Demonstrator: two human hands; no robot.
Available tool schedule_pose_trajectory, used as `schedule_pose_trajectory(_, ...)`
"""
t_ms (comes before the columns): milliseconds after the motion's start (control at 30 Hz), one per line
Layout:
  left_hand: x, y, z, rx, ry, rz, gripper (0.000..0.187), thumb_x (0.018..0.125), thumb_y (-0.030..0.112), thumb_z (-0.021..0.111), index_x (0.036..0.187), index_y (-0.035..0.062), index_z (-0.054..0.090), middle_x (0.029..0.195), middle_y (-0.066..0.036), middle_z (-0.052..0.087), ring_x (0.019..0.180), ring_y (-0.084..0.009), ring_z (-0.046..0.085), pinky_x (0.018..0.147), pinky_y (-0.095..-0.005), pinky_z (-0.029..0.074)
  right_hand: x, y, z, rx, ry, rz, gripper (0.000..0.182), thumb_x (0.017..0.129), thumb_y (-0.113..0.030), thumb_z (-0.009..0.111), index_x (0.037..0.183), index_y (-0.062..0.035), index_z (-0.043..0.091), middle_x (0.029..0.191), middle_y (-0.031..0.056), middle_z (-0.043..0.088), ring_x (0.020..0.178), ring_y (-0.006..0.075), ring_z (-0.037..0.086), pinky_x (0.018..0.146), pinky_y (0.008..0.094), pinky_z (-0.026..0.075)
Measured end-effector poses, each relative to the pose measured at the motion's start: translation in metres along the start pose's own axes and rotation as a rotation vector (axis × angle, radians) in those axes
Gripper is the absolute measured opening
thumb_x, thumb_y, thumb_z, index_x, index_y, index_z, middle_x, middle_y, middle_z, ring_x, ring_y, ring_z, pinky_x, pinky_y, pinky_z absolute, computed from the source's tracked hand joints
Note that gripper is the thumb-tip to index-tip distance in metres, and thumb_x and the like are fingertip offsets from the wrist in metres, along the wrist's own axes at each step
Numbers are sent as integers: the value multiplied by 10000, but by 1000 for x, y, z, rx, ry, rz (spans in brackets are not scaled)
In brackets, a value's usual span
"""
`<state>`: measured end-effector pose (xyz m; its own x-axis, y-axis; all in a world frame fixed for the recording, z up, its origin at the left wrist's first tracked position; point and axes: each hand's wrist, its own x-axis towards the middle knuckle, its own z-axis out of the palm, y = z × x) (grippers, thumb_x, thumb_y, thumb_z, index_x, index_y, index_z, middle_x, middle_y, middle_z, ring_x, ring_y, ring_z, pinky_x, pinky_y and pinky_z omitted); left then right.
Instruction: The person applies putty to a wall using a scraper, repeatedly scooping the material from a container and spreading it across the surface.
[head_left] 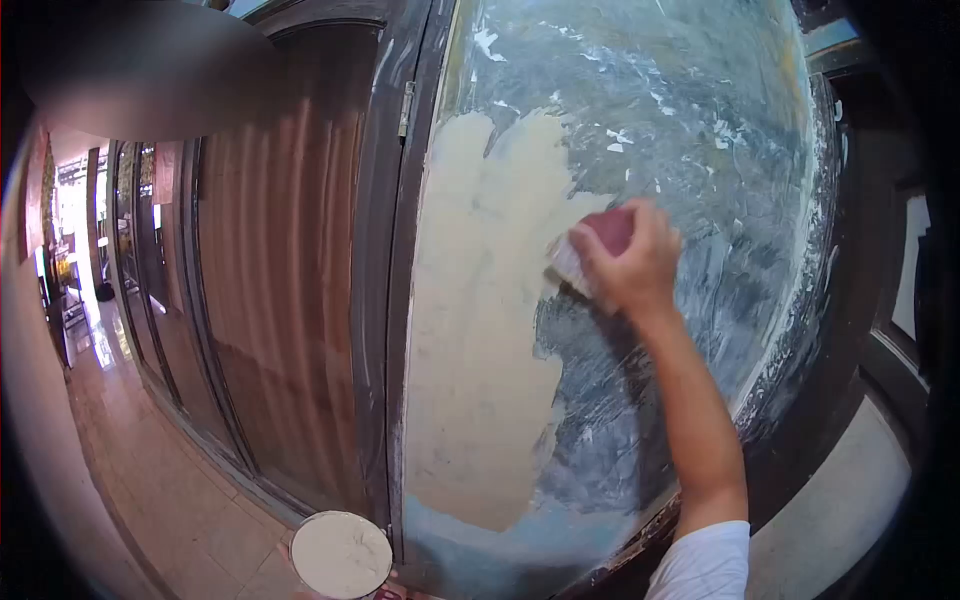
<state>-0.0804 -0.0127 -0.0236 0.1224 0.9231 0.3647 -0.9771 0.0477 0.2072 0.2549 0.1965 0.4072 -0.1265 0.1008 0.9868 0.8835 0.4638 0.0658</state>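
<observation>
My right hand (628, 262) is raised against a tall blue-grey wall panel (700, 150) and grips a putty knife with a red handle (610, 232). Its flat blade (567, 266) presses on the panel at the edge of a large cream patch of putty (480, 330). The cream patch covers the panel's left half; the right half shows scraped blue-grey paint. At the bottom edge, a round tub of cream putty (341, 555) is held up, with only fingertips of my left hand (392, 586) showing under it.
A dark wooden door frame (385, 250) with a hinge runs along the panel's left side. Left of it stands a brown ribbed door (280, 300). A tiled corridor floor (170, 480) stretches away at the left.
</observation>
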Motion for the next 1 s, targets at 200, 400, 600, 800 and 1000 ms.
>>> schedule_pose_trajectory(200,-7,-15,15,1,-23,-19,1135,776,978,436,1576,173,422,1546,-241,488,1254,-601,551,806,-891,460,59,29,-22,-246,281,278,713,875,-693,705,1199,-66,601,1140,186,681,1149,366,616,1058,572,361)
schedule_pose_trajectory(400,-1,-51,49,-356,4,-7,1260,730,1001,462,1647,158,269,1593,-352,336,1244,-774,412,870,-891,427,3,23,-50,360,142,357,579,927,-429,806,1226,-7,546,1118,186,681,1048,303,670,903,403,532)
schedule_pose_trajectory(600,48,-96,73,-191,-62,-148,1157,797,954,429,1616,143,338,1556,-319,422,1139,-732,534,768,-816,527,-224,-48,-58,963,-852,746,322,962,-215,787,1145,-8,620,1068,83,719,974,151,669,849,327,550)
schedule_pose_trajectory(800,54,-135,51,-226,-125,-311,1145,820,933,423,1637,142,295,1593,-293,397,1243,-703,495,879,-792,517,-395,-23,-53,1076,-954,1273,320,992,-237,760,1137,26,650,992,91,735,879,125,667,736,301,541)
schedule_pose_trajectory(1000,34,-152,53,-137,-131,-342,1087,845,913,393,1619,152,340,1555,-288,453,1202,-678,540,827,-749,543,-436,20,-98,674,-844,1124,395,960,-328,791,1038,44,683,920,99,737,842,124,667,750,295,531)
